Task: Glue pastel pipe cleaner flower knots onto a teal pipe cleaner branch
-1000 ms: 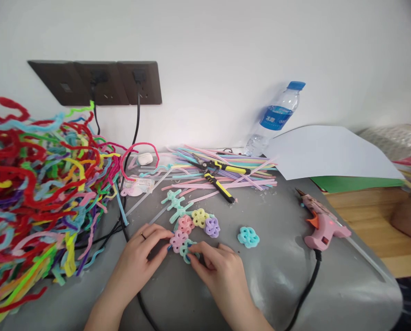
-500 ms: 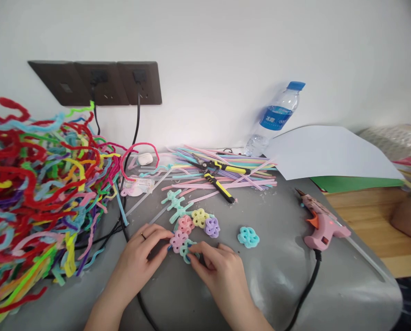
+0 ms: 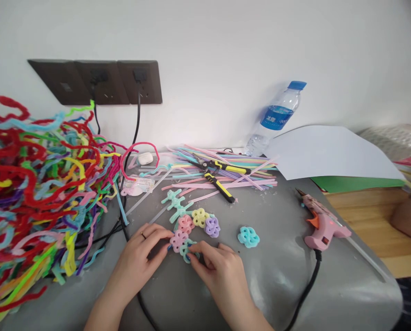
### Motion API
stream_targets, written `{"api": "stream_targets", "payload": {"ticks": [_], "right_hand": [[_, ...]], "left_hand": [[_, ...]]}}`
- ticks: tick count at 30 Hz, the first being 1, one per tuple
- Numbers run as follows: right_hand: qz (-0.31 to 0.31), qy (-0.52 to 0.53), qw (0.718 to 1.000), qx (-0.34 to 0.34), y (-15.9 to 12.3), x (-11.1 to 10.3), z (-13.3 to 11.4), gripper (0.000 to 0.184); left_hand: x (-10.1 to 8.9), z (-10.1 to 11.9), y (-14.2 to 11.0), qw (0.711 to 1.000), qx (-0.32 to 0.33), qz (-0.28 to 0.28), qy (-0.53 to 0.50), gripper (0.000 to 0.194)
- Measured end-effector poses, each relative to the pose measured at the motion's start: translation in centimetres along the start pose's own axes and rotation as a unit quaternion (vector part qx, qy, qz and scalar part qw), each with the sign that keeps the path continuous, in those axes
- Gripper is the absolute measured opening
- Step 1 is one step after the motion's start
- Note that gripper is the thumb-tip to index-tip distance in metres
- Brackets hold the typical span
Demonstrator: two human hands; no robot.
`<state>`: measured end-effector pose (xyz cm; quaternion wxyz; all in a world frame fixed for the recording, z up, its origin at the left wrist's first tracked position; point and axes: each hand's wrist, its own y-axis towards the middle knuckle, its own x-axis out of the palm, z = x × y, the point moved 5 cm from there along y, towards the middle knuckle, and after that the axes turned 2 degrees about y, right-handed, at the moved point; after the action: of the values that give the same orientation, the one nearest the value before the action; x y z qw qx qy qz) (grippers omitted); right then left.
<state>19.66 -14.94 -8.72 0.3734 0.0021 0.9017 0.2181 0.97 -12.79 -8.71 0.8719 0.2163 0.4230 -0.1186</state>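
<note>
- Through the head view I have both hands at the near end of a curved row of fuzzy flowers on the grey table.
- My left hand has thumb and index fingertip closed on the left edge of the pink flower.
- My right hand pinches the mint flower between thumb and index, partly hiding it; it sits against the pink one, just below and to its right.
- Beyond them run the coral flower, yellow flower and purple flower.
- I read this step as seating the mint flower against its neighbour, pressing the two together; any glue between them I can't make out.
- As I judge it, the next move calls for light, even pressure from both hands, then a gentle release that doesn't drag the row.
- The turquoise flower lies apart to the right, the glue gun farther right.
</note>
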Motion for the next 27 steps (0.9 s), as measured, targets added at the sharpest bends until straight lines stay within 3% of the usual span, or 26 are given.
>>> {"api": "stream_targets", "payload": {"ticks": [27], "right_hand": [[-0.009, -0.007, 1.0, 0.006, 0.07, -0.08, -0.01, 0.039]], "left_hand": [[0.12, -0.14, -0.11, 1.0, -0.014, -0.014, 0.001, 0.018]]}}
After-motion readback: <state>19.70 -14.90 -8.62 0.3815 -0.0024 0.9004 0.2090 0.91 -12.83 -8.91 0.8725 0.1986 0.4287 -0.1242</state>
